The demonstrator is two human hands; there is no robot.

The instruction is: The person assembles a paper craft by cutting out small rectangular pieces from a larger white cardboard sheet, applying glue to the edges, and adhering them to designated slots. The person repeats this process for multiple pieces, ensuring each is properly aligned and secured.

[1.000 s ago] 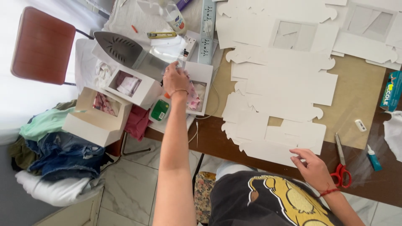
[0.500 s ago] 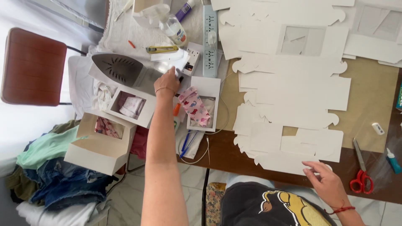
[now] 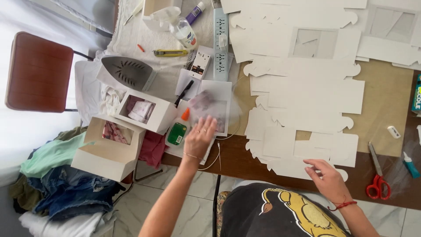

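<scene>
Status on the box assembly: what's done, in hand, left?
Done: two white window boxes stand assembled at the table's left end, fabric visible inside.

In hand: left hand blurred over a flat windowed piece; right hand rests on the nearest die-cut blank.

Left: a spread of flat cardboard blanks lies unfolded.

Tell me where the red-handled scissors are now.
In the head view, the red-handled scissors lie on the brown table at the right, just right of the right hand and left of a blue-capped glue tube.
</scene>
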